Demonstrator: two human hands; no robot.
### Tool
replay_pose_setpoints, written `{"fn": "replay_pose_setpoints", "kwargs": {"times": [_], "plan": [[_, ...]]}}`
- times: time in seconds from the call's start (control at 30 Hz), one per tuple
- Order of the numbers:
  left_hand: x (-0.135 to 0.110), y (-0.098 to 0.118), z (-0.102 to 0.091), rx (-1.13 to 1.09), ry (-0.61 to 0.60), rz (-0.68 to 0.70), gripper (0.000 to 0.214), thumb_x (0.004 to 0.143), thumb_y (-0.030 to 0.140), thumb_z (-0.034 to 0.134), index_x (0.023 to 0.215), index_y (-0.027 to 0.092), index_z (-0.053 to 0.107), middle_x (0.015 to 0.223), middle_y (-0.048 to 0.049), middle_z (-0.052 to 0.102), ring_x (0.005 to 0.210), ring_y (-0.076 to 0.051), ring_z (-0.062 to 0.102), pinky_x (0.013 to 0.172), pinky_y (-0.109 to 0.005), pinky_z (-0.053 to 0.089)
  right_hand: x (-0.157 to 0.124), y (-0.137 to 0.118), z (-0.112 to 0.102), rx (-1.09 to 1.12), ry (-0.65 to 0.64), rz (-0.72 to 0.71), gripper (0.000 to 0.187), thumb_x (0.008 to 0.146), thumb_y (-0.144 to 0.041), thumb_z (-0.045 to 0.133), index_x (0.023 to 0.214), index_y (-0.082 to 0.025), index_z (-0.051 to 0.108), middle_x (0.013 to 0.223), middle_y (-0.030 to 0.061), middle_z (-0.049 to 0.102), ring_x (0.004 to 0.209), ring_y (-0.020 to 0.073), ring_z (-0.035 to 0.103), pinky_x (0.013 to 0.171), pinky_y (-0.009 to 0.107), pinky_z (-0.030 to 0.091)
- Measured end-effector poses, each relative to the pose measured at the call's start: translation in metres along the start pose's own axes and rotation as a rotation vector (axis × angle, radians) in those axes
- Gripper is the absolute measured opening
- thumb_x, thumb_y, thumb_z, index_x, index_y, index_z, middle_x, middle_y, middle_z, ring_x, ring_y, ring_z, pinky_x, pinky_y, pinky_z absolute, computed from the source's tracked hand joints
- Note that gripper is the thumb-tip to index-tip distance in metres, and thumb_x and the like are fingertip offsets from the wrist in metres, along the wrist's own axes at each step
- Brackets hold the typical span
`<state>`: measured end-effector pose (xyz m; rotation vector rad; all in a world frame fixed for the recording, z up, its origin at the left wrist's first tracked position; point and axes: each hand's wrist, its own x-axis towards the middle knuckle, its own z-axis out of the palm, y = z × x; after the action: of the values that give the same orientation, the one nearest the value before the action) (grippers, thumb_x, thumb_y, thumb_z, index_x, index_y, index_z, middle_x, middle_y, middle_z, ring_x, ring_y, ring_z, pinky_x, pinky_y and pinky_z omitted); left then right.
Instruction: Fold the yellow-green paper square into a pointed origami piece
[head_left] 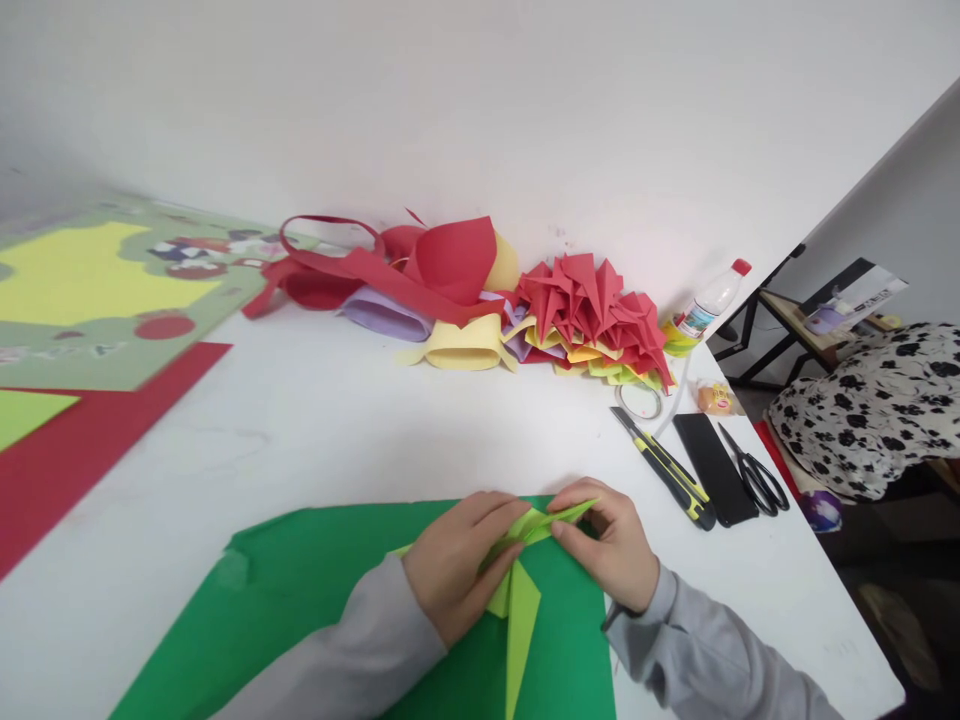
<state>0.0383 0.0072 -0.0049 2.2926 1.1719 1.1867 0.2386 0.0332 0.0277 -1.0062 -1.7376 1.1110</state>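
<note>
A folded light-green paper shape (521, 610) lies over a large dark-green sheet (315, 590) at the near edge of the white table (360, 420). My left hand (454, 560) presses and pinches the shape's left side, fingers curled on it. My right hand (611, 545) pinches its pointed upper tip from the right. A long pointed flap of the shape hangs toward me between my grey sleeves.
Folded red, yellow and purple paper pieces (577, 315) are piled against the wall. To the right lie a utility knife (664, 470), a black case (712, 465), scissors (754, 475), a tape roll (640, 400) and a bottle (709, 300). Red and green sheets (82, 420) cover the left.
</note>
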Motion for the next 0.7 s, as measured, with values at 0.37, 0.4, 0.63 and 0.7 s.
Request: {"fn": "replay_pose_setpoints", "kwargs": {"times": [0.37,0.4,0.63,0.7], "plan": [[0.002,0.006,-0.006,-0.033,-0.001,0.016,0.024,0.09,0.017,0.049,0.111,0.02,0.06,0.103,-0.0097,0.063,0.093,-0.021,0.062,0.079,-0.033,0.056,-0.008,-0.016,0.002,-0.24,0.047,-0.208,0.015,0.082,-0.016,0.062,0.095,-0.021,0.066,0.086,0.0054,0.064,0.075,0.017,0.063,0.066,0.028,0.055],[0.001,0.006,-0.006,-0.031,-0.001,0.018,0.026,0.089,0.015,0.049,0.112,0.02,0.059,0.105,-0.0099,0.063,0.095,-0.022,0.062,0.081,-0.034,0.056,-0.011,-0.019,0.003,-0.288,0.042,-0.274,0.018,0.083,-0.014,0.06,0.099,-0.021,0.065,0.088,0.0068,0.065,0.078,0.0183,0.063,0.068,0.03,0.055],[-0.002,0.008,-0.008,0.025,-0.023,0.104,0.042,0.087,0.006,0.042,0.123,0.023,0.056,0.124,-0.0121,0.062,0.107,-0.025,0.06,0.09,-0.041,0.054,-0.022,-0.025,0.003,-0.47,-0.075,-0.658,0.042,0.082,-0.009,0.052,0.122,-0.018,0.057,0.091,0.0125,0.067,0.078,0.0228,0.062,0.066,0.036,0.055],[-0.002,0.009,-0.008,0.039,-0.049,0.117,0.041,0.087,0.005,0.04,0.12,0.022,0.058,0.124,-0.0122,0.062,0.106,-0.025,0.06,0.089,-0.043,0.054,-0.022,-0.025,0.003,-0.491,-0.084,-0.699,0.042,0.082,-0.009,0.052,0.122,-0.017,0.057,0.088,0.0125,0.068,0.077,0.0231,0.063,0.067,0.036,0.055]]}}
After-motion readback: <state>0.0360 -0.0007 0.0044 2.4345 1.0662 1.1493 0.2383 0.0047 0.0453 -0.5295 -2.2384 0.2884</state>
